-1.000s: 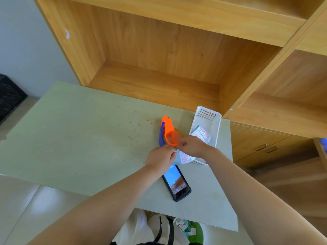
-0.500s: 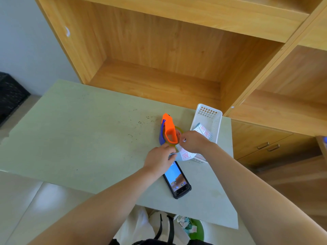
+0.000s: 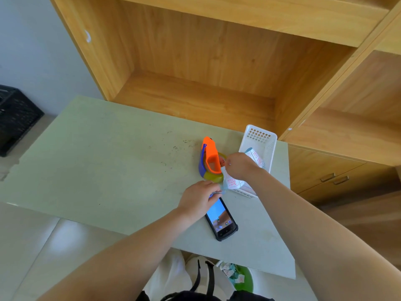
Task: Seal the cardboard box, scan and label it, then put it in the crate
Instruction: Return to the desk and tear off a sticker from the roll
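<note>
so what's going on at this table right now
A person is working with both hands at a pale green table. The right hand pinches a white label strip with red print beside the white basket, and the left hand pinches its lower end, apparently peeling a label. An orange tape dispenser and a handheld scanner with its screen lit lie on the table. No cardboard box is in view; a black crate sits on the floor at the left.

A small packing station, it seems. A pale green table (image 3: 97, 161) fronts wooden shelving (image 3: 195, 61). On it lie a tape dispenser (image 3: 209, 157) and handheld scanner (image 3: 222, 220).
</note>
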